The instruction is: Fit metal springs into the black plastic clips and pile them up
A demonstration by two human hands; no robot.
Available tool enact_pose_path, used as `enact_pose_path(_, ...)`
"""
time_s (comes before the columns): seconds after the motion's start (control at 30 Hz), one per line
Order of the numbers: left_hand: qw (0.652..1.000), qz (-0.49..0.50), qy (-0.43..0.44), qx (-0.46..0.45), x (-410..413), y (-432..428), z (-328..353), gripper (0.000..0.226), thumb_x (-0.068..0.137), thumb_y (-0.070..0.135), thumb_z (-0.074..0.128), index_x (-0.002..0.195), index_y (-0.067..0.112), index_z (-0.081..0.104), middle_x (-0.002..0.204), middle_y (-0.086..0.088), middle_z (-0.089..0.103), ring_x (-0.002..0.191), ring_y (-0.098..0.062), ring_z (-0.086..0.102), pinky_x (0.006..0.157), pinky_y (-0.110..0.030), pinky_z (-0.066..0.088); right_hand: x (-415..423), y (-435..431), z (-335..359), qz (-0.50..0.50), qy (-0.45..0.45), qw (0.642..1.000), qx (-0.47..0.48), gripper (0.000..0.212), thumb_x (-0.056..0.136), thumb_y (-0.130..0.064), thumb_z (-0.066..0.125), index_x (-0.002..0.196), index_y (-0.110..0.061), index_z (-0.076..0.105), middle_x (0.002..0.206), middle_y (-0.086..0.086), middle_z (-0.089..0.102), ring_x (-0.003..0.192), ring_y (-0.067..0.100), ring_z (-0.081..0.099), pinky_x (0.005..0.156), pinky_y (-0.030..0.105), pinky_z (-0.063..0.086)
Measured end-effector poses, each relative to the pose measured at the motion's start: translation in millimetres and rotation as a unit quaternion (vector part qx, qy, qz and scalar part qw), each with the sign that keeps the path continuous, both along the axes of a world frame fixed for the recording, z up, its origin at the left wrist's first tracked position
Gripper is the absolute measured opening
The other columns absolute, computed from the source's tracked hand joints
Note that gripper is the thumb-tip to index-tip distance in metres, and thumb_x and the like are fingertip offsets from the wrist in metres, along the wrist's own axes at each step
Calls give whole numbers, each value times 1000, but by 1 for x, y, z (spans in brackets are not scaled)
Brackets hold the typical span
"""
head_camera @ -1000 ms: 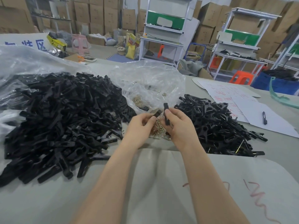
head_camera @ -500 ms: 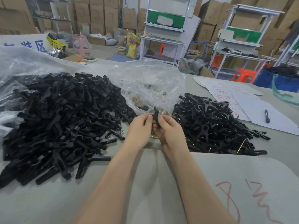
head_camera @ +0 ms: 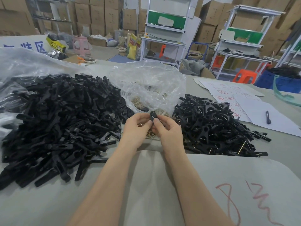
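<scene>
My left hand (head_camera: pixel 136 130) and my right hand (head_camera: pixel 169 132) meet at the table's middle and pinch one black plastic clip (head_camera: pixel 153 116) between their fingertips; only its top end shows. Under my hands lies a small heap of metal springs (head_camera: pixel 150 136). A large pile of loose black clips (head_camera: pixel 61 118) fills the left side. A smaller pile of clips with springs fitted (head_camera: pixel 215 126) lies to the right.
A clear plastic bag (head_camera: pixel 151 85) with more springs stands open behind my hands. White paper sheets (head_camera: pixel 254 110) with a pen (head_camera: pixel 268 117) lie at the right. The grey table (head_camera: pixel 162 193) spreads in front of me. Shelves and cardboard boxes stand behind.
My hands have drawn together over the springs. The clip, first upright in my right hand, now sits pinched between both hands.
</scene>
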State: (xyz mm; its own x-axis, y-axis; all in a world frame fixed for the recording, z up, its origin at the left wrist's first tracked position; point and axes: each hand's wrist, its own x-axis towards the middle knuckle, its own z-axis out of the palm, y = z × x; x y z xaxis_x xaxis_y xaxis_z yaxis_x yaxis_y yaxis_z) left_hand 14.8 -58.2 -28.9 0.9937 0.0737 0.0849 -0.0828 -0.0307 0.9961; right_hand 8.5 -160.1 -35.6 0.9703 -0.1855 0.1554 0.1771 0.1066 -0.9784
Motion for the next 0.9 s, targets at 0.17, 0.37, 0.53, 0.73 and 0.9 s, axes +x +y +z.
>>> enact_pose_path(0.17, 999, 15, 8, -31, 1, 2, -1, 21, 89, 3, 61, 99, 22, 61, 99, 1, 66, 105, -21, 63, 95, -37, 51, 1, 0, -2, -31, -13, 991, -130, 23, 93, -6, 58, 113, -9, 66, 100, 0, 71, 95, 18, 68, 93, 42, 52)
enact_pose_path(0.37, 999, 5, -1, -47, 1, 1, -1, 25, 90, 1, 60, 98, 24, 61, 101, 3, 67, 107, -19, 63, 98, -37, 49, 1, -2, -1, -30, -17, 980, -196, 26, 98, -11, 49, 117, -13, 66, 113, 4, 69, 107, 20, 64, 99, 42, 46)
enact_pose_path(0.53, 1000, 10, -21, -10, 3, 1, -2, 22, 89, 2, 61, 100, 20, 63, 96, 8, 65, 97, -6, 61, 80, -10, 47, 3, -2, -4, -27, -14, 970, -241, 31, 99, -13, 46, 125, -8, 62, 116, 10, 67, 110, 24, 61, 100, 40, 45)
enact_pose_path(0.73, 1000, 14, -12, -15, 2, 0, -2, 20, 89, 5, 63, 103, 20, 63, 98, 3, 68, 96, -10, 64, 87, -23, 51, 4, -2, -5, -48, -4, 979, -198, 30, 98, -11, 48, 123, -7, 62, 106, 7, 69, 84, 16, 67, 89, 43, 54)
enact_pose_path(0.9, 999, 22, -2, -31, 2, -1, -2, 23, 88, 7, 63, 94, 29, 60, 97, 4, 67, 99, -19, 65, 95, -41, 50, 3, -2, -6, -74, -12, 983, -167, 26, 97, -7, 48, 118, -10, 63, 100, 0, 69, 84, 14, 67, 88, 45, 53)
